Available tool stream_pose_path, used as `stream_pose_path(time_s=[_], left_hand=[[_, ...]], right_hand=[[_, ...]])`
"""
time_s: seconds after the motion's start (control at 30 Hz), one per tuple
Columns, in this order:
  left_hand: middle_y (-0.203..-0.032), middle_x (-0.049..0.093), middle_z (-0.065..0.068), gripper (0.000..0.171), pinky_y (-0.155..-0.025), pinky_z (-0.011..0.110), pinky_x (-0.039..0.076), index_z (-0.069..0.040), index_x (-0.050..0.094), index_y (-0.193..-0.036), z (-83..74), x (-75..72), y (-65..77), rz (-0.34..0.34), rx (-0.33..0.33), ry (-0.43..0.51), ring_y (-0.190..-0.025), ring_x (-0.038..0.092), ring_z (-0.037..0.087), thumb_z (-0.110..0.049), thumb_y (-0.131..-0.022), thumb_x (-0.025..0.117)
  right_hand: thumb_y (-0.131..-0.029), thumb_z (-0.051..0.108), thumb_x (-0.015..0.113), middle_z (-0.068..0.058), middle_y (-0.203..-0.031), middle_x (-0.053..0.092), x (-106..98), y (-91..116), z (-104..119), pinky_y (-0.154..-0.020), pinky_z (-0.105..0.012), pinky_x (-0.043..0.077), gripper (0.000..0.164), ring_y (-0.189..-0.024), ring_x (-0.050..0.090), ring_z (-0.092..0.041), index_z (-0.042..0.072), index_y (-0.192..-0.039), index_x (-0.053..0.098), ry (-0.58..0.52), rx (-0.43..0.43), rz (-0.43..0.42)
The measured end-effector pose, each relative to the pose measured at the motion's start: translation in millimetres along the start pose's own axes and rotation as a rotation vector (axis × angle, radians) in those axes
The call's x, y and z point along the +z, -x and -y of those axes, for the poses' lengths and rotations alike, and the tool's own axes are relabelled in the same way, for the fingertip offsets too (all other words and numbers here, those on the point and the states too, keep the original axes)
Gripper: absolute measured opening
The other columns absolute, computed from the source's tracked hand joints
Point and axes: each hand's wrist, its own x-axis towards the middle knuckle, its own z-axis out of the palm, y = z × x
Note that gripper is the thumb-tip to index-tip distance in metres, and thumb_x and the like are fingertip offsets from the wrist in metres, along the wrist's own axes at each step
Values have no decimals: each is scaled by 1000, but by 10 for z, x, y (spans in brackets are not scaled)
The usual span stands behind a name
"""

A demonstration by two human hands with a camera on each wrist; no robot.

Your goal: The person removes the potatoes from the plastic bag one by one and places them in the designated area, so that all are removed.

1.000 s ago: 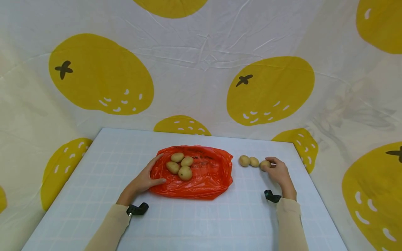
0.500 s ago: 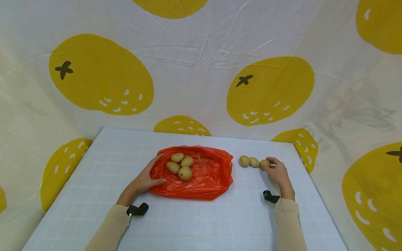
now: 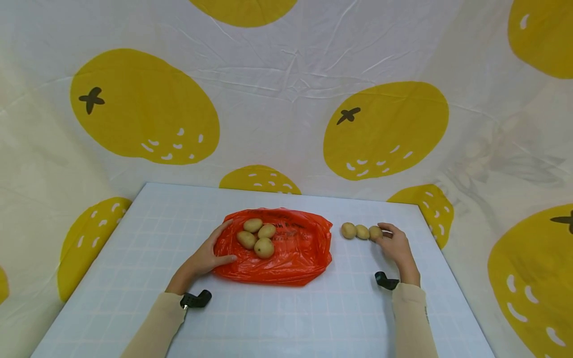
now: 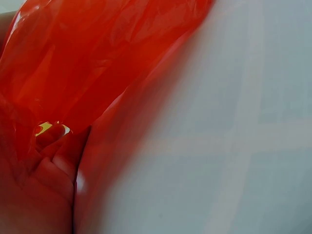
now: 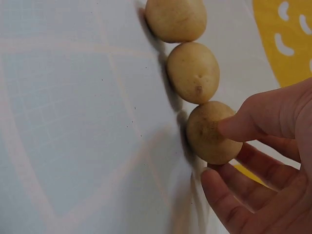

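Potatoes, 4, lie clustered on a red bag near the tabletop's middle; the left hand's thumb and fingers spread apart round its end, presumably steadying it. Towards the right edge, the right hand's thumb touches 1 of 3 rowed potatoes; clamped or loose, I cannot tell.

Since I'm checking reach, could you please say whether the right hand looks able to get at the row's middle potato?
Probably yes: the middle potato is uncovered from above, though the right hand holds the rightmost potato beside it.
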Motion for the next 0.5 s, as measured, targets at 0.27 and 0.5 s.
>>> stream_pose_path(time_s=[0.27,0.5], left_hand=[[-171,14,18,100,-118,75,22,-30,19,-164,11,-2,0,-6,-8,-11,-154,17,49,-25,-87,81],[-171,15,18,100,-118,75,21,-30,19,-164,0,2,7,-10,-2,-18,-155,17,49,-25,-86,81]], right_hand=[[-94,8,61,-30,-151,47,2,14,-4,-109,-58,46,54,-133,51,-49,0,-146,51,3,-22,6],[-98,16,64,-29,-153,46,12,17,-21,-111,-57,45,54,-134,51,-47,1,-148,49,-15,0,9]])
